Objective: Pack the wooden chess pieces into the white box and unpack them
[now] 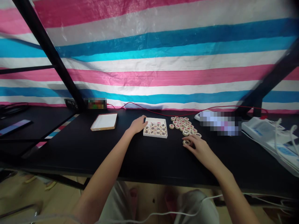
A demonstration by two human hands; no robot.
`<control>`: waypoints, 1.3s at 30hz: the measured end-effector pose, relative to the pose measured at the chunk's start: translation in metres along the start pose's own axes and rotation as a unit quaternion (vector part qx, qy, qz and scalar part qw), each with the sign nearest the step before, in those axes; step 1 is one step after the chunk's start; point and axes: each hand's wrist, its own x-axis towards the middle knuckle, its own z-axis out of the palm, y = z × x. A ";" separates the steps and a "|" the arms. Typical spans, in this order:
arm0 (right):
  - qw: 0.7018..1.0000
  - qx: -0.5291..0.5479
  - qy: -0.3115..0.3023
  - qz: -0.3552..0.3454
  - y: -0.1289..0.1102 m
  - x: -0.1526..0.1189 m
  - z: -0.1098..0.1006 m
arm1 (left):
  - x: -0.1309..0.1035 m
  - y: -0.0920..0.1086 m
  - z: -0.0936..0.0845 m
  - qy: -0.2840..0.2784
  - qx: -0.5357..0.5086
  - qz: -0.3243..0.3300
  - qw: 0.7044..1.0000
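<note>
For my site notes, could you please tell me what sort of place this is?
Probably a makeshift indoor workstation: a black table backed by a striped tarpaulin, a power strip with cables, and a box of Chinese chess pieces.

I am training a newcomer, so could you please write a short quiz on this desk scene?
1. True or false: the left hand touches the white box of round game pieces.
2. Which hand rests on a loose piece? A left, B right.
3. The box lid lies to the box's ____.

Key: 1 true; 2 B, the right hand; 3 left.
</note>
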 end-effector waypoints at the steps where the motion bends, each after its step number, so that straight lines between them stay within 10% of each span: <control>1: 1.000 0.016 0.000 -0.001 -0.007 0.003 -0.003 | 0.000 0.000 0.000 0.000 0.000 0.000 1.000; 7: 0.990 0.113 0.055 -0.061 -0.062 0.064 -0.003 | -0.001 0.000 0.000 0.003 -0.002 0.003 1.000; 14: 0.991 0.114 -0.014 -0.063 -0.076 0.137 0.058 | 0.000 0.000 0.000 0.003 -0.003 0.004 1.000; 39: 0.994 -0.067 -0.009 -0.080 -0.078 0.133 0.081 | 0.002 -0.001 -0.001 -0.007 0.000 -0.016 1.000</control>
